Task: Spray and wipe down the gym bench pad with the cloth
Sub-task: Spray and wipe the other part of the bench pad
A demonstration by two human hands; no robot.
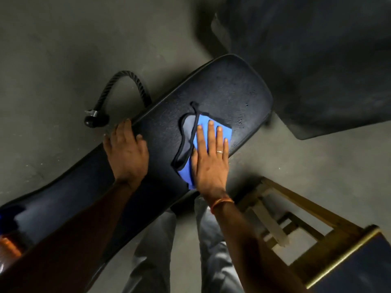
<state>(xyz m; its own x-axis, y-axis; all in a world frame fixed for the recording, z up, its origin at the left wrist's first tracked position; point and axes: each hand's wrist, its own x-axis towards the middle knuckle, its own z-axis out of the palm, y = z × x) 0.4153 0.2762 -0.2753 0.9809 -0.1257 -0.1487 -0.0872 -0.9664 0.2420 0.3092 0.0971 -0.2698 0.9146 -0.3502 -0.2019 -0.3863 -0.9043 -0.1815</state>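
Black textured vinyl gym bench pad (228, 87): lies diagonally across a grey concrete floor (53, 49); droplets show near its far rounded end.

Blue square cloth with dark piped edge (203, 127): flat on the pad's middle, one corner folded over.

Right hand (209, 159): palm down on the cloth, fingers spread and straight, pressing rather than clutching; a ring on one finger.

Left hand (127, 151): flat on the pad's near-left edge, fingers extended, grasping nothing, apparently bracing.

Black twisted rope handle (124, 89): on the floor beside the pad.

Wooden stool (296, 225): at right, apart from the pad.

Handling note: wiping appears underway. Advisable to keep even palm pressure, flatten the folded corner, and stroke toward the wet far end in overlapping passes.
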